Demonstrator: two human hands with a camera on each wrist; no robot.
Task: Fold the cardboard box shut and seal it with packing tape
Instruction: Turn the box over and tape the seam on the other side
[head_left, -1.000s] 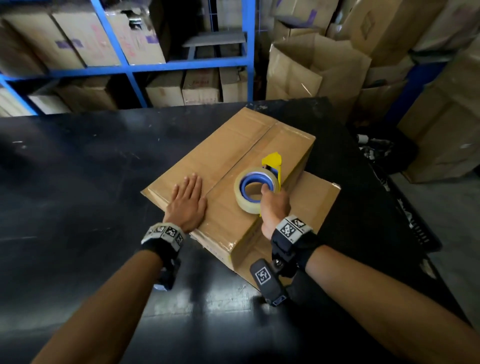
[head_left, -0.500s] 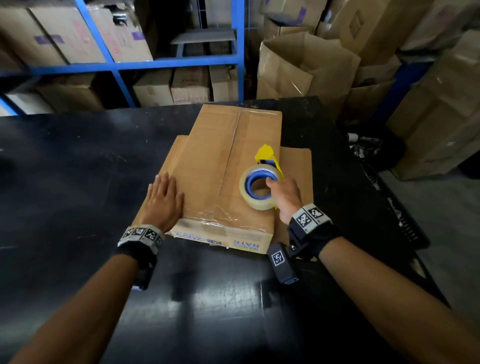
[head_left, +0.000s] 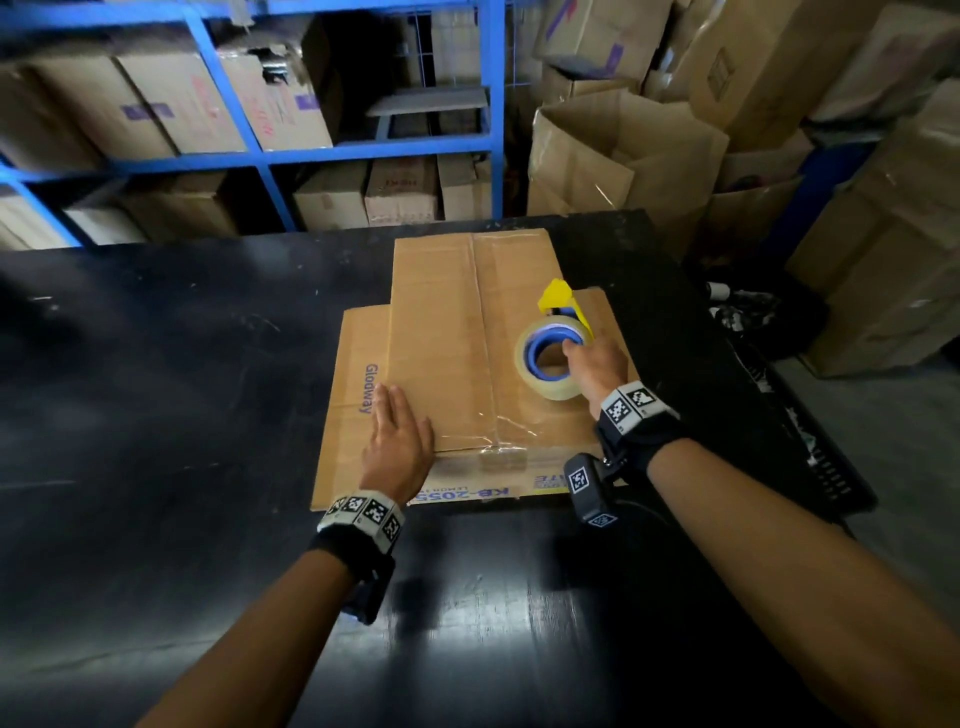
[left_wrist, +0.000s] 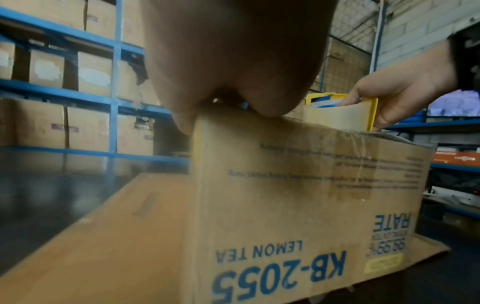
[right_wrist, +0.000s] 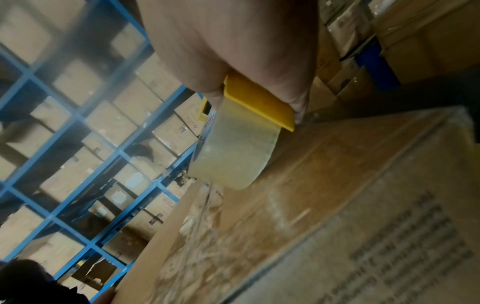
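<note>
A brown cardboard box (head_left: 457, 332) lies shut on the black table, clear tape along its centre seam and over the near edge. Its near side (left_wrist: 298, 205) reads "KB-2055 LEMON TEA" upside down. My left hand (head_left: 397, 434) presses flat on the box's near left corner, fingers straight. My right hand (head_left: 597, 364) grips a roll of clear tape (head_left: 548, 364) in a yellow dispenser (head_left: 558, 296), standing on the right half of the box top. In the right wrist view the tape roll (right_wrist: 233, 152) touches the box top (right_wrist: 324, 185).
A flat cardboard sheet (head_left: 356, 384) printed "Gloaway" lies under the box. Blue shelving (head_left: 337, 150) with cartons stands behind the table (head_left: 156, 415). Open and stacked cartons (head_left: 623, 150) crowd the right, with dark clutter on the floor by the table's right edge.
The box has turned clockwise, from skewed to square with me. My left hand stays flat on its near left corner; my right hand keeps the tape roll on the right half.
</note>
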